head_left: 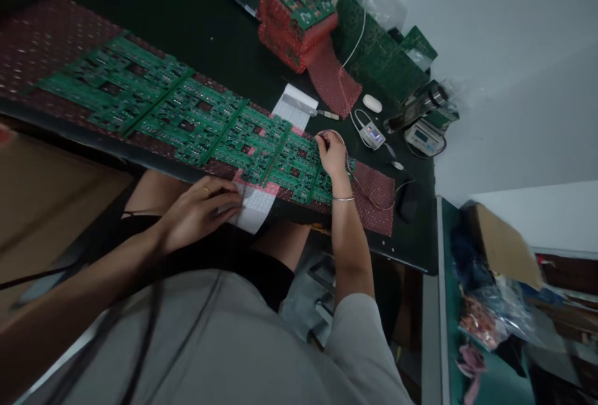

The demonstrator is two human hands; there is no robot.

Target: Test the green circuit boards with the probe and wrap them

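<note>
A row of green circuit boards [187,119] lies on red bubble wrap [44,43] along the table's front edge. My right hand [333,154] is closed in a pinch over the boards near the right end of the row. Thin wires [362,188] loop from its fingers past the wrist; the tip it holds is hidden. My left hand [200,209] is at the front edge with loosely bent fingers apart, its fingertips by a white printed sheet [255,209] that hangs over the edge under the boards.
Behind the boards, a red bubble-wrapped stack [284,34] carries more boards. To the right are a small device with a lit screen [372,135], a white oval object [372,103], a marker-like pen [328,115], a glass flask [415,109] and a display box [424,138].
</note>
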